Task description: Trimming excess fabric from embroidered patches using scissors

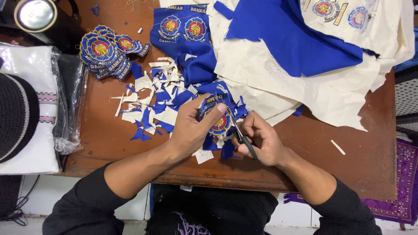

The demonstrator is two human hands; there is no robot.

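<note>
Bench (348,156): brown wood, its near edge against the person's body, with bare surface only toward the near right corner.
Cloth sheets (278,74): cream backing and blue fabric spread over the far right half of the bench, two more embroidered emblems showing at the far right corner.
Blue strip (185,32): at the far edge near the middle, carrying two uncut round emblems side by side.
Finished stack (106,50): trimmed round badges piled near the far left corner, well apart from the cutting.
Offcuts (152,102): cream and blue scraps heaped in the middle of the bench, just left of the hands.
Left hand (191,128): closed on the round badge (217,119), thumb lying across its face and fingers beneath, holding it over the near middle of the bench.
Right hand (261,141): fingers curled through the handles of the black scissors (241,137), so it has a firm hold of them (how far apart the blades stand I cannot tell, they are too thin to read).
Cut point: the blades meet the badge's right rim.
Doing it well: I would judge that turning the badge into the blades with short snips, close outside the stitched border, gives a clean round edge; the left thumb should stay clear of the blades.
</note>
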